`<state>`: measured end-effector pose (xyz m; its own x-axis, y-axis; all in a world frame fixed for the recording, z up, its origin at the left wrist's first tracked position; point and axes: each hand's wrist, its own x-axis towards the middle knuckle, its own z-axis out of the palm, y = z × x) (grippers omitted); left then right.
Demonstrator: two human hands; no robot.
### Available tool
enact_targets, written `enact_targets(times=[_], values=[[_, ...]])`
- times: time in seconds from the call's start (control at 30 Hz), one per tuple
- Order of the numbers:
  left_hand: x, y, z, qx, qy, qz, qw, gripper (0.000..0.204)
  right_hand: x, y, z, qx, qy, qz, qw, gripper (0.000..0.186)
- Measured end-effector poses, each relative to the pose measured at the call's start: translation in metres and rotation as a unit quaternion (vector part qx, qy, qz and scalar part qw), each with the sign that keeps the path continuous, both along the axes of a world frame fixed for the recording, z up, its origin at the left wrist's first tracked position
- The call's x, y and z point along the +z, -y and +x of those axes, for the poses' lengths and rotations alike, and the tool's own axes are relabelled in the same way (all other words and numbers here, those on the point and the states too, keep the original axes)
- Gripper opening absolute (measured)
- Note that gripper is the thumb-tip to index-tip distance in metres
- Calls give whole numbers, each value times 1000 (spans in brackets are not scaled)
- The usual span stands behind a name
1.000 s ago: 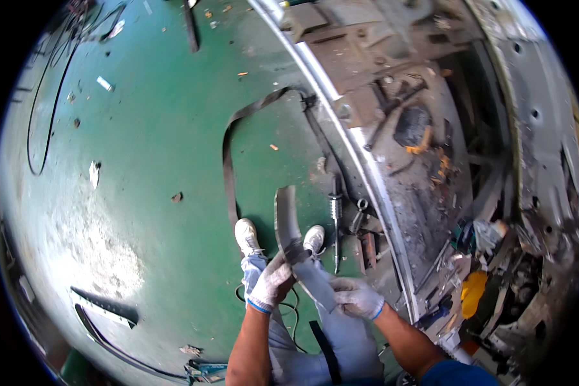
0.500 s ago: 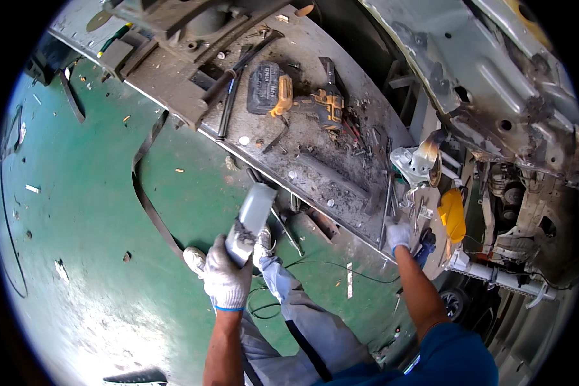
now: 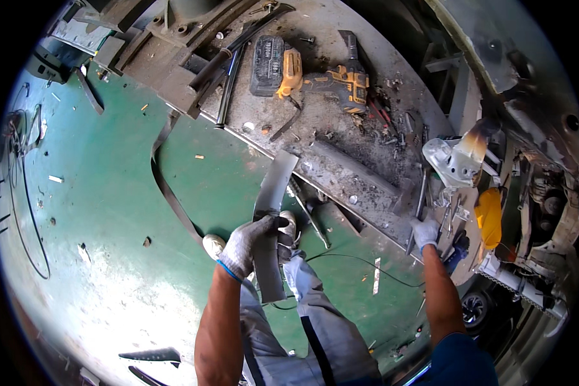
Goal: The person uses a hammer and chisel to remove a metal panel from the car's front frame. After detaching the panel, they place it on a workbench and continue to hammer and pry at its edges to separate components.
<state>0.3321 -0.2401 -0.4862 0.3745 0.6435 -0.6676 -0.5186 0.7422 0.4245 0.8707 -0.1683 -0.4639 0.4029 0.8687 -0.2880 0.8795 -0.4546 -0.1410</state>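
Observation:
My left hand, in a white knit glove with dark fingers, is wrapped round a long, slightly curved grey metal strip. The strip stands nearly upright in the view, above my legs, one end near the bench edge. My right hand, also in a white glove, is at the right end of the workbench, beside a slim metal bar. Its fingers are too small and partly hidden to show whether they grip the bar. Close to it lie thin metal tools and a blue-handled tool.
A yellow-and-black cordless power tool, its battery, a hammer and an angled metal bar lie on the dusty bench. Vehicle bodywork stands at right. A dark strap and a cable lie on the green floor.
My left hand has turned the metal strip, so its length now shows above and below my fingers. The view has shifted left; my right hand stays beside the bar.

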Motion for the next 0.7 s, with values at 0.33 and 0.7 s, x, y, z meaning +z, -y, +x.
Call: enact_targets(times=[0.33,0.7], values=[[-32,-7,-9,14,84,-60,995,58,67,59,-30,-220,-289,97,927,26],[14,0,36,27,-586,115,802,84,95,110,-164,-193,-440,10,877,33]])
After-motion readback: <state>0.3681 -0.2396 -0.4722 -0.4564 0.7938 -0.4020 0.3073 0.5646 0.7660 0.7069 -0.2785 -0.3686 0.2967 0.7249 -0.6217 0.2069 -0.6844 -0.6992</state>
